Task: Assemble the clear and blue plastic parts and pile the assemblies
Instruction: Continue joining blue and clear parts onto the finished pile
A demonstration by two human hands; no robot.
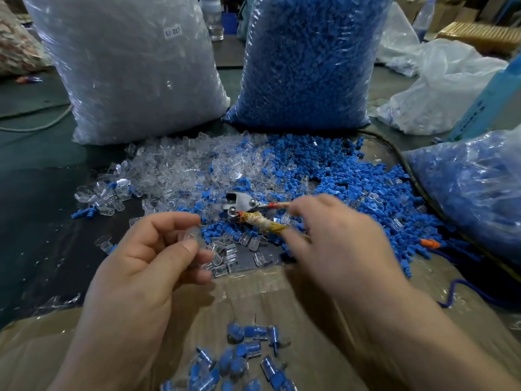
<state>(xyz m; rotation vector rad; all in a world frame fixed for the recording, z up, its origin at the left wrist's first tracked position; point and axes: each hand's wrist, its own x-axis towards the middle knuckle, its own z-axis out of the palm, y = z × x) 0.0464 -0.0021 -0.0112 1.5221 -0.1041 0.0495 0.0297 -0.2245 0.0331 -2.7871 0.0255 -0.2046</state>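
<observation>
Cardboard [253, 300] covers the bench. My left hand [146, 263] pinches one clear cap [194, 235] between thumb and fingertips. My blurred right hand [338, 244] reaches the pliers-like tool [242, 207]; I cannot tell if it grips. A few finished assemblies [242, 356] lie nearest me. Loose clear parts [180, 165], blue parts [352, 176] and both full bags [304, 57] suggest most of the work remains.
</observation>
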